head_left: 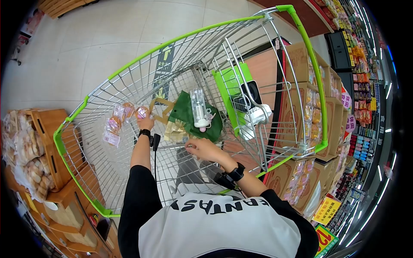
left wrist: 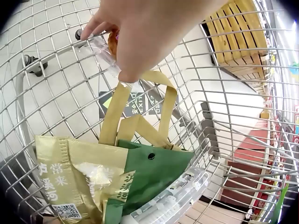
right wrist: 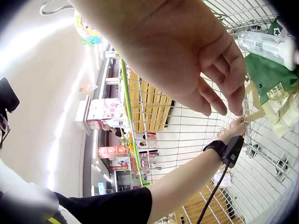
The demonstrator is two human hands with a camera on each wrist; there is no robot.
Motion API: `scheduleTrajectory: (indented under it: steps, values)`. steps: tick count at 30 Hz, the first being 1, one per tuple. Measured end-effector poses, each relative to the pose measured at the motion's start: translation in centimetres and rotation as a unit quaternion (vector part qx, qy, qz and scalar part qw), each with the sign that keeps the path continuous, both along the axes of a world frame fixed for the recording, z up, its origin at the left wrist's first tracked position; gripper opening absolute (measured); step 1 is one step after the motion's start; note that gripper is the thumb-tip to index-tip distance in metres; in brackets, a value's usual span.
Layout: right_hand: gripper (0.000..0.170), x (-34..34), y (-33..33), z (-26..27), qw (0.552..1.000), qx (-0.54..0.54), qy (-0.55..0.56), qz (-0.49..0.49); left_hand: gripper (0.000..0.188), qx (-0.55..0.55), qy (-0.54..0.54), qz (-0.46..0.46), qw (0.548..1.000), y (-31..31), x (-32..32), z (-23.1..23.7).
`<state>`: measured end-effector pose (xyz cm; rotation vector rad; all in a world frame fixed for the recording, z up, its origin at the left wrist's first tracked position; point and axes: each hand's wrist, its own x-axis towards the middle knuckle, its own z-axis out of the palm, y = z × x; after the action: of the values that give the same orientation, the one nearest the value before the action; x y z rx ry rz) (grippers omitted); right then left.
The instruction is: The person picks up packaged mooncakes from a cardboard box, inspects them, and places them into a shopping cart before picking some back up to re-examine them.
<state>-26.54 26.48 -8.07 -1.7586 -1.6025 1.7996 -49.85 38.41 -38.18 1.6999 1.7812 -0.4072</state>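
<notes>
In the head view my left hand [head_left: 145, 122] pinches one end of a strip of plastic-wrapped buns [head_left: 114, 124] inside a shopping cart. The left wrist view shows clear wrapper [left wrist: 105, 55] and a browned bun under those fingers. A green and gold tote bag [head_left: 180, 109] lies to the right, its tan handles [left wrist: 117, 112] close to the left hand. On the bag rests a clear cylindrical container [head_left: 198, 107] with a white and pink end. My right hand [head_left: 204, 149] hovers in front of the bag, fingers loosely curled and holding nothing.
The wire cart's green rim [head_left: 155, 49] surrounds both hands. A folding child seat with a green panel [head_left: 230, 79] stands at its right. Beyond are cardboard boxes of packaged goods [head_left: 297, 103]; at left, a wooden stand [head_left: 51, 146] bears bagged bread [head_left: 28, 159].
</notes>
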Motion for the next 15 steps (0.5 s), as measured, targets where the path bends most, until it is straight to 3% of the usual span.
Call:
scheduleTrajectory:
  steps: [3,5,6,7,9,13,15]
  values:
    - [0.018,0.0,0.0,0.4,1.0,0.01,0.009,-0.009,0.056,0.008,-0.036,0.014,0.999,-0.3,-0.6,-0.4]
    - [0.018,-0.2,0.1,0.6,1.0,0.014,0.021,-0.018,0.053,-0.025,-0.131,0.038,0.99,-0.5,-1.0,-2.6]
    - [0.018,-0.3,0.1,0.8,0.999,0.009,0.029,-0.019,0.051,0.001,-0.159,-0.003,0.987,-0.8,-1.7,-6.1]
    - [0.018,-0.3,0.2,0.9,0.999,0.006,0.036,-0.021,0.051,0.004,-0.155,-0.006,0.988,-0.7,-0.8,-2.5]
    - [0.018,-0.3,0.2,1.2,0.999,0.027,0.036,-0.018,0.048,-0.165,-0.202,0.112,0.959,-1.6,2.0,5.0]
    - [0.019,-0.3,0.1,2.5,0.998,0.039,0.05,-0.021,0.048,-0.221,-0.309,0.125,0.917,-3.0,3.2,9.1]
    - [0.017,-0.2,-0.2,2.7,0.997,0.046,0.061,-0.035,0.047,-0.33,-0.321,0.245,0.853,-3.5,3.7,11.3]
